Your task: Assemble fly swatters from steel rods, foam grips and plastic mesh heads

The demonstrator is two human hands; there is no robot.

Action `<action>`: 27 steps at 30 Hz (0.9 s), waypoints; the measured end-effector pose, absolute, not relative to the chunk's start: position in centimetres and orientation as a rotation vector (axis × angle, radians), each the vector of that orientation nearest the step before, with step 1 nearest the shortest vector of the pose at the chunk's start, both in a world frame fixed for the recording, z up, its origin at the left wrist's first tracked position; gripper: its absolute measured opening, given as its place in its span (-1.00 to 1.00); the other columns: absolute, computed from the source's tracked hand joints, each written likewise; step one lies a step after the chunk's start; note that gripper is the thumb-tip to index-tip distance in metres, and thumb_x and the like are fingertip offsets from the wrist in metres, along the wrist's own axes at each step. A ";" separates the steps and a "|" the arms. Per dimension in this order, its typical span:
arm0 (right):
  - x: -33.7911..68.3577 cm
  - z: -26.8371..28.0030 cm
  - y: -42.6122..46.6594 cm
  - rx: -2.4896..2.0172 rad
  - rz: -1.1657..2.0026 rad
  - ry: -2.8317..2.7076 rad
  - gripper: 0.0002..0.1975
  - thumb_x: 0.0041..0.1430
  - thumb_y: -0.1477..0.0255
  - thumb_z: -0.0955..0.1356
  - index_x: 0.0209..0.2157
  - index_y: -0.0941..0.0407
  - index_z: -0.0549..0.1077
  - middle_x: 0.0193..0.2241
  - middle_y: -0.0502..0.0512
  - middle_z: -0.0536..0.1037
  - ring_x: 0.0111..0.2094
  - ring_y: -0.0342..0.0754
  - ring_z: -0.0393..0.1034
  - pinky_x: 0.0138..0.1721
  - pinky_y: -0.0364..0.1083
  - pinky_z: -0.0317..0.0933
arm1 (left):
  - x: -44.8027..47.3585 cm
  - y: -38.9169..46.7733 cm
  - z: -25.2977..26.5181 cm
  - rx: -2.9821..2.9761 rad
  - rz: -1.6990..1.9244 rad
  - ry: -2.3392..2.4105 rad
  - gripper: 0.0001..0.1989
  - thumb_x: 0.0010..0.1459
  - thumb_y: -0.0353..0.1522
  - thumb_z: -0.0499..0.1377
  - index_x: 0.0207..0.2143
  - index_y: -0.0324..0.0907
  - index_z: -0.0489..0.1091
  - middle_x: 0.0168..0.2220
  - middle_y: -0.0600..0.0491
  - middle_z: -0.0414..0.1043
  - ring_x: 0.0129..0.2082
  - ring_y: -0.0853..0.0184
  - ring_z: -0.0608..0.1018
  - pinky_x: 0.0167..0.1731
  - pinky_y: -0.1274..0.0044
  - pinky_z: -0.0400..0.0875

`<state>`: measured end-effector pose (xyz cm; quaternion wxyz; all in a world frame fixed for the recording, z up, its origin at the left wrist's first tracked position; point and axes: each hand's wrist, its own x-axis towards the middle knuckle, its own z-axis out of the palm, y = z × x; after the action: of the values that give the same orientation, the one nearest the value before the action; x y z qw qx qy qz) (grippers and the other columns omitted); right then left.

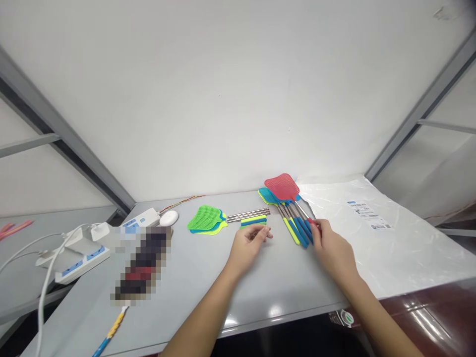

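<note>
My right hand (332, 245) is closed around the handle of a red fly swatter (282, 187). Its mesh head lies over a fanned pile of blue and yellow-green fly swatters (293, 225). My left hand (248, 244) hovers over the table, loosely curled with nothing visible in it. Just behind its fingers are loose handle grips (254, 219) in yellow-green, blue and green, partly hidden by the hand. Several thin metal rods (247, 214) extend from stacked green, blue and yellow-green swatter heads (205, 219) to the left.
Power strips (84, 263) with white cables stand at the left, near a round white device (168, 218). A blurred-out object (143, 263) with a braided cord lies on the grey table (193, 282). White plastic packaging (334, 198) with a label covers the right side. A white wall rises behind.
</note>
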<state>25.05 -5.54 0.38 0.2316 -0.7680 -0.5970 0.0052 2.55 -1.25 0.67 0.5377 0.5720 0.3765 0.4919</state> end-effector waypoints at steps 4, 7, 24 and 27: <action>25.8 0.8 -2.5 -2.291 -0.119 -1.666 -0.61 0.37 0.23 0.04 -0.17 0.16 0.34 -0.57 0.15 0.49 -0.56 0.03 0.40 -0.56 -0.11 -0.07 | 2.5 -1.5 0.4 1.530 1.243 0.974 -0.84 0.10 -0.27 0.23 -0.43 -0.12 0.57 -0.48 0.01 0.53 -0.49 0.31 0.44 -0.46 0.54 0.22; 25.4 0.4 -1.0 -2.323 -0.127 -1.712 -0.61 0.37 0.26 0.04 -0.20 0.17 0.36 -0.51 0.19 0.51 -0.51 0.04 0.42 -0.53 -0.09 -0.01 | 2.0 -1.2 0.1 1.681 1.322 1.006 -0.89 0.08 -0.33 0.24 -0.47 -0.08 0.56 -0.50 0.01 0.51 -0.46 0.27 0.44 -0.43 0.53 0.19; 23.1 0.5 1.6 -1.983 -0.388 -2.095 -0.74 0.30 0.32 0.18 -0.21 0.15 0.43 -0.31 0.20 0.45 -0.32 0.07 0.38 -0.37 -0.03 0.07 | -9.8 4.2 0.6 2.110 1.294 1.588 -0.92 0.09 -0.33 0.20 -0.42 -0.07 0.51 -0.28 -0.04 0.53 -0.15 0.10 0.37 -0.08 0.32 0.15; 19.6 1.2 2.6 -1.680 -0.311 -2.322 -0.77 0.31 0.34 0.21 -0.17 0.13 0.43 -0.29 0.16 0.45 -0.31 0.03 0.37 -0.32 -0.05 0.10 | -10.4 3.9 0.3 2.138 1.189 1.678 -0.86 0.15 -0.36 0.14 -0.30 -0.08 0.51 -0.17 -0.03 0.50 -0.07 0.09 0.33 -0.03 0.27 0.12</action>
<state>19.56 2.57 1.22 0.1288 -0.5779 -0.7987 -0.1069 -10.45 3.90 0.34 0.0872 0.7180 0.5635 0.3992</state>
